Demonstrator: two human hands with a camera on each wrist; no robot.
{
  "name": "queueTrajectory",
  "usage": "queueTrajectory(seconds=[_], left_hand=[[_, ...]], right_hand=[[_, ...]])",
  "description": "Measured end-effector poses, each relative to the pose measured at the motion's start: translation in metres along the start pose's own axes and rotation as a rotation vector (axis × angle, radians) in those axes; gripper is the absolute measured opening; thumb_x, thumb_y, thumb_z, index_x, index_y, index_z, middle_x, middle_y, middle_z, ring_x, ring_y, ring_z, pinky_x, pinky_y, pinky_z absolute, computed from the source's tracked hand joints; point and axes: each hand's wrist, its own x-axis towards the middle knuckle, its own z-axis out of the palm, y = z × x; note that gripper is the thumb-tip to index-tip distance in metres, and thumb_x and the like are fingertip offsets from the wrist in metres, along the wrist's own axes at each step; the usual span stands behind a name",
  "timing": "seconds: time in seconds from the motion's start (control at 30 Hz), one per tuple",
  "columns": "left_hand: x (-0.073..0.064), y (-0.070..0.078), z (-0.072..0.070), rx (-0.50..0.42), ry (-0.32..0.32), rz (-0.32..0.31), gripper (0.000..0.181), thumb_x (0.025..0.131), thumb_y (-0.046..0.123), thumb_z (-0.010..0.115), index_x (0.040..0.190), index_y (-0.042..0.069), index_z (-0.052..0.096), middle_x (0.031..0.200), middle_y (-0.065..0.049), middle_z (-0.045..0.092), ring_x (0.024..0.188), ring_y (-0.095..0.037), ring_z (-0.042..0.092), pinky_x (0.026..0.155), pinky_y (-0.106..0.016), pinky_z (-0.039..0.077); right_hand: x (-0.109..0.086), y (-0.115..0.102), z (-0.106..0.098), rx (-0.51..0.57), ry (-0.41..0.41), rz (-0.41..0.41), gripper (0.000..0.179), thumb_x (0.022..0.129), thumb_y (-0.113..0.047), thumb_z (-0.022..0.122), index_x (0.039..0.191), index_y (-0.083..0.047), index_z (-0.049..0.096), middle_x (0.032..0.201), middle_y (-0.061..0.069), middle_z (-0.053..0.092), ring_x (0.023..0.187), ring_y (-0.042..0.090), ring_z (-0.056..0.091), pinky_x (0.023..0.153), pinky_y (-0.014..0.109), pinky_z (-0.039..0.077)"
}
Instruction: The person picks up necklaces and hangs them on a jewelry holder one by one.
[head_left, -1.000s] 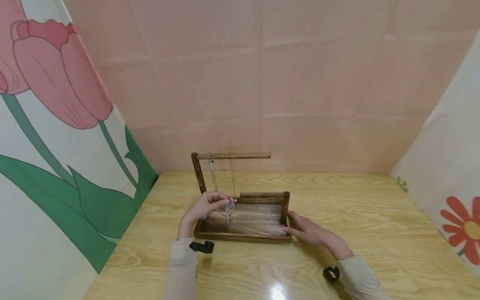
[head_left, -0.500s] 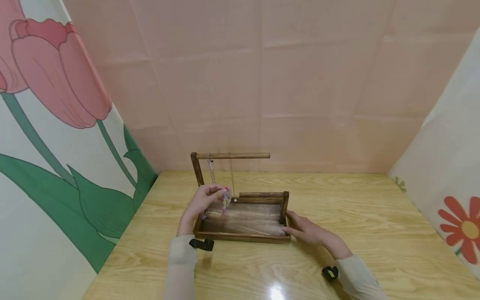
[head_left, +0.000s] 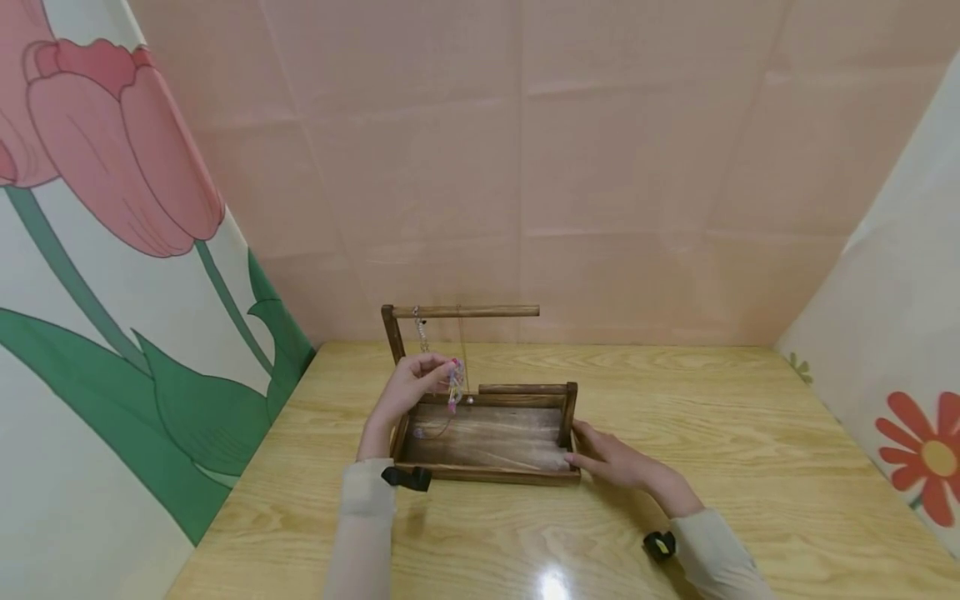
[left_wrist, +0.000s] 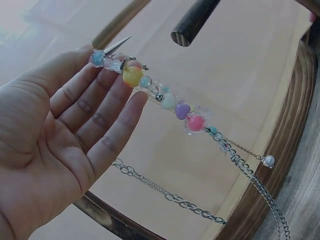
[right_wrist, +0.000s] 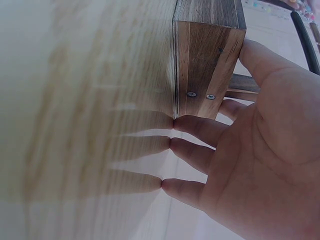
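My left hand (head_left: 403,390) pinches a colourful beaded necklace (head_left: 455,382) between thumb and fingertips, above the left part of a wooden jewellery stand (head_left: 487,475). Up close in the left wrist view, yellow, purple and pink beads (left_wrist: 195,123) run down from the fingertips into a silver chain (left_wrist: 250,175). A strand of it trails down into the stand's tray. My right hand (head_left: 617,461) touches the tray's right end. Its thumb lies against the wooden corner (right_wrist: 210,65), while the spread fingers are straight, with tips on the tabletop.
A silver chain (head_left: 421,327) and a thin gold chain (head_left: 462,350) with a pearl end (head_left: 470,401) hang from the upper rod (head_left: 495,311). A shorter rod (head_left: 522,389) sits lower on the right. Pale wood table (head_left: 675,392) surrounds the stand.
My left hand has risen and moved slightly away from me, lifting the beaded necklace from low over the tray to about the lower rod's height. The right hand stays in place.
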Motion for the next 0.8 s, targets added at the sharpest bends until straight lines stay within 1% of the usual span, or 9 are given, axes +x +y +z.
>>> queueTrajectory(seconds=[0.07,0.17,0.23,0.33,0.4,0.47,0.6,0.67,0.8], left_hand=[[0.003,-0.004,-0.001,0.004,0.013,0.001,0.030,0.092,0.024,0.058,0.107,-0.002,0.063,0.101,-0.020,0.065,0.085,-0.021,0.065,0.084,-0.047,0.053],[0.005,-0.005,-0.001,0.034,0.028,0.017,0.034,0.091,0.030,0.059,0.106,0.001,0.064,0.099,-0.015,0.067,0.085,-0.020,0.065,0.086,-0.050,0.051],[0.006,-0.003,0.000,0.046,0.037,0.024,0.034,0.090,0.034,0.060,0.105,0.003,0.065,0.097,-0.012,0.067,0.085,-0.019,0.065,0.085,-0.048,0.052],[0.007,0.002,0.002,0.066,0.038,0.042,0.033,0.090,0.034,0.060,0.105,0.005,0.066,0.096,-0.009,0.068,0.085,-0.018,0.065,0.083,-0.043,0.054],[0.008,0.006,0.003,0.058,0.035,0.053,0.031,0.091,0.030,0.059,0.106,0.004,0.065,0.096,-0.010,0.068,0.084,-0.017,0.065,0.083,-0.042,0.054],[0.008,0.013,0.005,0.047,0.025,0.076,0.028,0.092,0.024,0.058,0.106,0.000,0.064,0.096,-0.014,0.067,0.084,-0.017,0.065,0.083,-0.042,0.054],[0.006,0.031,0.009,0.044,0.017,0.086,0.024,0.093,0.016,0.057,0.106,-0.004,0.063,0.097,-0.020,0.066,0.085,-0.020,0.066,0.082,-0.040,0.055],[0.006,0.038,0.011,0.062,0.015,0.081,0.024,0.093,0.015,0.057,0.104,-0.004,0.064,0.096,-0.020,0.066,0.086,-0.022,0.066,0.081,-0.038,0.055],[0.014,0.030,0.011,0.091,0.028,0.103,0.025,0.092,0.023,0.058,0.103,0.001,0.066,0.092,-0.011,0.068,0.084,-0.019,0.066,0.079,-0.035,0.056]], right_hand=[[0.000,-0.001,0.000,0.000,0.001,-0.002,0.076,0.095,-0.045,0.047,0.147,-0.001,0.013,0.151,0.022,0.020,0.137,0.040,0.020,0.108,0.059,0.022],[-0.001,-0.001,0.000,-0.004,0.005,-0.006,0.076,0.095,-0.044,0.047,0.147,-0.001,0.014,0.150,0.022,0.020,0.137,0.040,0.020,0.108,0.059,0.022],[-0.001,-0.001,0.000,-0.008,0.007,-0.009,0.075,0.095,-0.044,0.047,0.147,-0.001,0.014,0.150,0.022,0.021,0.137,0.040,0.021,0.108,0.058,0.022],[-0.002,0.000,0.000,-0.006,0.007,-0.009,0.076,0.095,-0.044,0.047,0.147,-0.001,0.014,0.151,0.022,0.021,0.137,0.040,0.021,0.108,0.058,0.022],[-0.001,0.001,0.000,-0.004,0.007,-0.007,0.076,0.095,-0.046,0.047,0.148,-0.002,0.013,0.151,0.021,0.020,0.137,0.040,0.021,0.108,0.059,0.022],[-0.001,0.001,0.000,-0.004,0.007,-0.007,0.077,0.095,-0.047,0.046,0.148,-0.002,0.013,0.151,0.021,0.020,0.137,0.040,0.021,0.108,0.059,0.023],[0.000,0.001,0.000,-0.012,0.008,-0.010,0.077,0.094,-0.048,0.046,0.148,-0.003,0.013,0.151,0.021,0.021,0.137,0.039,0.021,0.109,0.058,0.022],[0.000,0.001,0.000,-0.012,0.006,-0.012,0.076,0.095,-0.047,0.046,0.148,-0.002,0.014,0.151,0.021,0.021,0.137,0.039,0.021,0.109,0.058,0.022],[-0.001,-0.001,0.000,-0.006,-0.001,-0.004,0.076,0.095,-0.046,0.046,0.148,-0.002,0.014,0.151,0.021,0.021,0.137,0.040,0.020,0.109,0.059,0.022]])
